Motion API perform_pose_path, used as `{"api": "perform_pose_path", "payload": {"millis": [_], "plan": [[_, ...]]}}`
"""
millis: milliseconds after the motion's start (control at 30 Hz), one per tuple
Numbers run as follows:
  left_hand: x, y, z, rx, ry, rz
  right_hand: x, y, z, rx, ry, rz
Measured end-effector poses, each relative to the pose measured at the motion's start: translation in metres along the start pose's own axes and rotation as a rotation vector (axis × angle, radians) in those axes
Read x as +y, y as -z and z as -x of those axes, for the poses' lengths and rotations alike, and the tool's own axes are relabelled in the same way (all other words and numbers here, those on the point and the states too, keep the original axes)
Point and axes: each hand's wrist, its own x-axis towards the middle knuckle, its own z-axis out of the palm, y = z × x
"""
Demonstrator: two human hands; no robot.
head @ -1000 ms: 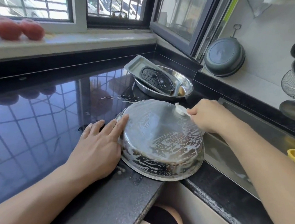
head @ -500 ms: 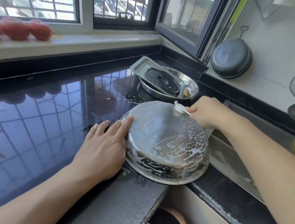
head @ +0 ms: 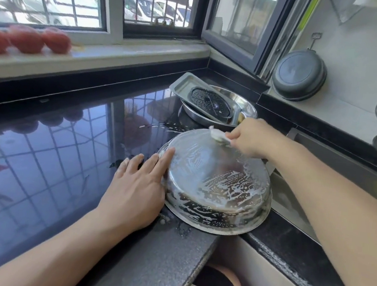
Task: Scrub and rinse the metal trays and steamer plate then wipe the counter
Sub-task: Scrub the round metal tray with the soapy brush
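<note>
Head: tomatoes (head: 25, 38) on windowsill (head: 122, 51)

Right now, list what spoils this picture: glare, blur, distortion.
Head view: daylight through the windows blows out the cars outside; the glossy black counter mirrors the window bars; wide-angle bending curves the frame edges; the right hand and its scrubbing pad are slightly motion-blurred, while the left hand on the soapy metal tray is sharp.

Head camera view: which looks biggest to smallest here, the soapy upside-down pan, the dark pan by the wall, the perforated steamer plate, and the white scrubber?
1. Soapy pan, though it is nearest.
2. Dark pan.
3. Steamer plate, not far behind.
4. Scrubber, partly hidden in the right hand.
</note>
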Motion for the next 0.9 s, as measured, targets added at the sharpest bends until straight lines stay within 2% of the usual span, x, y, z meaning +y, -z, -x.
{"api": "perform_pose_path", "payload": {"millis": [67,200,300,433,500,567,600,733,767,800,900], "plan": [[-0.001,0.002,0.001,-0.010,-0.008,0.001,0.003,-0.001,-0.003,0.068,-0.038,0.056],[0.000,0.003,0.001,0.001,-0.022,-0.006,-0.007,-0.009,0.000,-0.068,0.094,0.003],[0.000,0.002,0.002,0.000,-0.013,-0.017,0.000,-0.002,0.001,0.021,0.018,0.100],[0.002,0.003,0.000,-0.008,0.038,0.026,-0.021,-0.018,0.029,-0.132,0.209,-0.018],[0.003,0.003,-0.001,-0.023,0.048,0.027,-0.016,-0.017,0.027,-0.050,0.184,0.038],[0.002,0.003,0.000,-0.035,0.050,0.021,-0.004,-0.009,0.024,0.061,0.060,0.167],[0.002,0.004,0.001,-0.037,0.046,0.014,-0.002,-0.009,0.027,0.064,0.041,0.174],[0.004,0.005,0.001,-0.042,0.041,0.011,-0.035,-0.022,0.062,-0.172,0.305,0.039],[0.004,0.006,0.001,-0.038,0.044,0.013,-0.033,-0.020,0.062,-0.157,0.330,0.090],[0.004,0.006,0.001,-0.035,0.047,0.018,-0.026,-0.015,0.054,-0.110,0.300,0.173],[0.003,0.008,0.003,-0.038,0.050,0.026,0.004,0.004,0.036,0.000,0.038,0.299]]}}
